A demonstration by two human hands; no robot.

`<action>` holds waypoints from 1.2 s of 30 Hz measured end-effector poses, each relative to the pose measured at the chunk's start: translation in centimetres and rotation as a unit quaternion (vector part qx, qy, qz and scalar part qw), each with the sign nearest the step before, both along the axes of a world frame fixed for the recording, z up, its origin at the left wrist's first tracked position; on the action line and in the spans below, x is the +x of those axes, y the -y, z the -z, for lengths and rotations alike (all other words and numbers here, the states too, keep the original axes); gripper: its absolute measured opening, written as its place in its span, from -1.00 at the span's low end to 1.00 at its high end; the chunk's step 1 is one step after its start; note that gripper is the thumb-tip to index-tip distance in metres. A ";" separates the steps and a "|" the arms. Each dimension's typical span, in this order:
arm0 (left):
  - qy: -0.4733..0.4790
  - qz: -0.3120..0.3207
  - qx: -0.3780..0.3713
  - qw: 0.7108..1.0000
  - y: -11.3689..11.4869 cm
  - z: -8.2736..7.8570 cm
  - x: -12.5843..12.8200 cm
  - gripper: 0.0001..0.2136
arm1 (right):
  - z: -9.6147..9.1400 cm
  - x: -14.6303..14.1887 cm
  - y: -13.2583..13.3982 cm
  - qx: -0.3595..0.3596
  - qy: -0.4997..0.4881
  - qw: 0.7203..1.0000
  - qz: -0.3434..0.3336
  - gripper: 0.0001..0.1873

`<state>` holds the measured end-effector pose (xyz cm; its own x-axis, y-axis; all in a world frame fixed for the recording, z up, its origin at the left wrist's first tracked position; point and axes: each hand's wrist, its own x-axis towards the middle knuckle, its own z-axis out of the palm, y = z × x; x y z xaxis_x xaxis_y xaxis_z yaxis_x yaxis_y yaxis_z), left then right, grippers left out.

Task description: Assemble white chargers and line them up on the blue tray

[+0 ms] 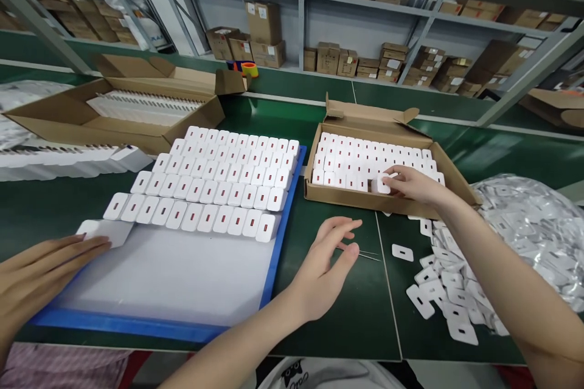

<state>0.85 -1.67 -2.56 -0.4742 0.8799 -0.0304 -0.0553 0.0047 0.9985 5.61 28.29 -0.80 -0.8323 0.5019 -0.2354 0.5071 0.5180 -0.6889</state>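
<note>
Right hand (pixel 406 184) is pinching a white charger block (pixel 380 183), left hand (pixel 326 270) is hanging half-open over tweezers (pixel 369 254), box labels (pixel 262 13) beyond showing illegibly small.

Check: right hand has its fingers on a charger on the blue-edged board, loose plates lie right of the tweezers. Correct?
Wrong place for the charger: the head view shows the right hand on it at the front row in the carton, not on the board. The loose plates do lie right of the tweezers.
</note>
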 end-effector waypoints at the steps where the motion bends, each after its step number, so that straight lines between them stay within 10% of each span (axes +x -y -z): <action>1: -0.001 -0.004 0.003 1.000 0.0 0.0 0.0 -0.66 | 0.1 -0.3 0.2 0.001 0.020 1.000 -0.007 -0.66; 25: -0.112 -0.004 -0.008 0.994 -0.6 0.8 0.3 -0.72 | 0.9 -2.1 1.1 0.136 0.077 0.988 -0.012 -0.75; 36: -0.315 0.076 -0.097 0.941 -0.4 -0.2 0.2 -0.65 | 1.5 9.0 7.1 0.317 -0.198 0.924 -0.081 -0.75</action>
<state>1.04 -1.29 -2.38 -0.3203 0.9461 0.0476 0.5639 0.1501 0.8121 14.57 21.24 -2.34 -0.8666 0.2951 0.4025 0.1599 0.9281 -0.3362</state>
